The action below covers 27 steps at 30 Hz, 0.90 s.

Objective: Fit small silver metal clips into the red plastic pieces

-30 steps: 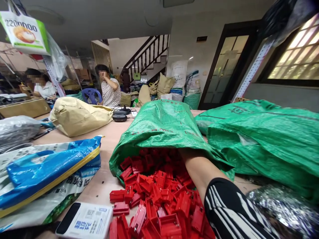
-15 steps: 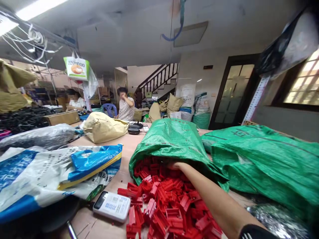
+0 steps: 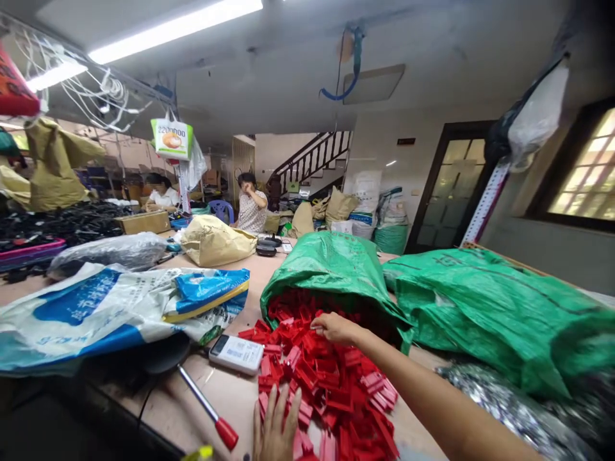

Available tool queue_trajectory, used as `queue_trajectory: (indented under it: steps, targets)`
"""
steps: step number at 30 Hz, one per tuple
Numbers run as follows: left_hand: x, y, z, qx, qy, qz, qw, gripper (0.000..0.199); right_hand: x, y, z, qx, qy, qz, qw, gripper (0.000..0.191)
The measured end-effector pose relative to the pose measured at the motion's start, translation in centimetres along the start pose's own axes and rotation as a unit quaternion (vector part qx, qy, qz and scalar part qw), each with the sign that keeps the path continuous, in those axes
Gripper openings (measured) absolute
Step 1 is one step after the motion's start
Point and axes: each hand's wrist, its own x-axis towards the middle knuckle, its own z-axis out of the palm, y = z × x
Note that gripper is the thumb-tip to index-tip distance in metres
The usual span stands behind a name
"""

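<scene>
A heap of small red plastic parts (image 3: 331, 384) spills across the tabletop from the mouth of a green woven bag (image 3: 327, 259). My right hand (image 3: 336, 328) is on top of the heap just in front of the bag's opening, its fingers bent and close together; whether a part is in them is hidden. At the heap's near left edge, my left hand (image 3: 276, 422) has its fingers stretched out and apart, touching or just over the parts. A white device with a dark screen (image 3: 237, 354) lies left of the heap.
To the left are a blue-and-white sack (image 3: 115, 314) and a black scoop-like tool with a red-tipped metal handle (image 3: 206, 406). Another green bag (image 3: 480, 307) lies at right, near a shiny silvery bag (image 3: 500, 397). Two people sit beyond the table.
My right hand has come out of the green bag toward me, and more red parts lie before it. My left hand has come into view at the bottom. The view has shifted.
</scene>
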Motion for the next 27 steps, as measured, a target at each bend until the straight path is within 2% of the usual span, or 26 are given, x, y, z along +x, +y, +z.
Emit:
queue_trajectory:
  steps: [2,3,6,8,11,14,15,18,20,23,27]
  targets:
    - [-0.4,0.2,-0.5,-0.018,-0.029,0.004,0.999,0.087,-1.2,-0.9,0.5,0.010,0.004,-0.020,1.000,0.028]
    - [-0.5,0.3,-1.0,-0.021,-0.042,0.000,0.999,0.093,-1.8,-1.3,0.7,0.017,0.006,-0.031,0.999,0.029]
    - [-0.5,0.5,-2.2,-0.026,-0.072,-0.003,0.997,0.094,-3.7,-2.5,0.4,0.037,0.010,-0.053,0.998,0.031]
    - [-0.4,0.3,-2.6,-0.032,-0.086,0.007,0.996,0.095,-5.0,-3.2,-1.0,0.052,0.040,-0.070,0.995,0.032]
    - [-0.4,0.0,-2.7,-0.042,-0.091,0.014,0.995,0.094,-6.8,-4.7,-4.8,0.109,0.218,-0.107,0.964,0.033]
    - [-0.5,-0.3,-2.5,-0.055,-0.096,0.017,0.994,0.096,-8.1,-7.1,-8.2,0.186,0.412,-0.099,0.887,0.036]
    - [-0.6,-0.3,-2.5,-0.058,-0.097,0.017,0.994,0.097,-8.4,-8.0,-8.8,0.195,0.427,-0.122,0.874,0.035]
    - [-0.6,-0.4,-2.5,-0.055,-0.092,0.015,0.994,0.099,-8.7,-9.8,-8.5,0.170,0.364,-0.203,0.893,0.033]
    - [-0.6,-0.5,-2.5,-0.051,-0.088,0.019,0.995,0.098,-8.5,-9.6,-7.1,0.179,0.338,-0.196,0.903,0.032]
    - [-0.6,-0.5,-2.6,-0.050,-0.091,0.024,0.994,0.097,-8.2,-7.1,-3.8,0.230,0.324,-0.090,0.913,0.031]
    - [-0.5,-0.4,-2.8,-0.049,-0.093,0.026,0.994,0.097,-8.3,-3.9,1.0,0.192,0.240,0.041,0.951,0.030]
